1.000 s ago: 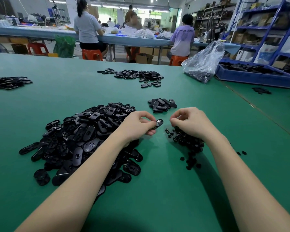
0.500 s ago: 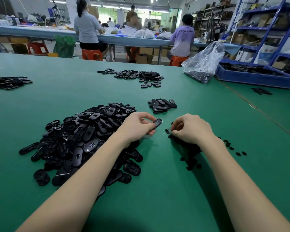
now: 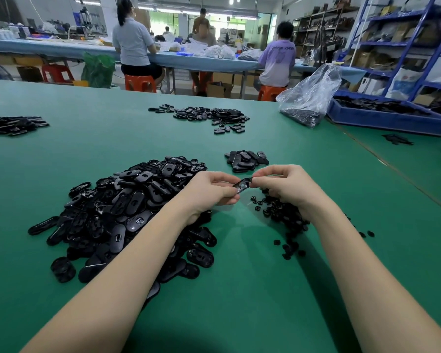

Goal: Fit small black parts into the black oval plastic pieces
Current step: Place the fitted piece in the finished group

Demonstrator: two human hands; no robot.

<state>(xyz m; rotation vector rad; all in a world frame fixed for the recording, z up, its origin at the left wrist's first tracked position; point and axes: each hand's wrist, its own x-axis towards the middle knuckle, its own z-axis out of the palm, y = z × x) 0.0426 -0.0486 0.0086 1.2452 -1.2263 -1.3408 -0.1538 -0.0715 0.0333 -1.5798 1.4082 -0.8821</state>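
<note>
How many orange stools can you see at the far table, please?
3: one under the grey-shirted person, one partly hidden behind the table legs, one under the purple-shirted person. Others may be hidden.

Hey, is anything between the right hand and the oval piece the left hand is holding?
Nothing visible. The right hand already meets the oval piece pinched in the left hand, above bare green table.

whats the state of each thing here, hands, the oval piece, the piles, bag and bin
left hand: pinching the oval piece
right hand: fingertips at the oval piece's far end
oval piece: held off the table, tilted
big oval pile: heaped loose
small parts: scattered
plastic bag: open, slumped
blue bin: holding black parts
</note>
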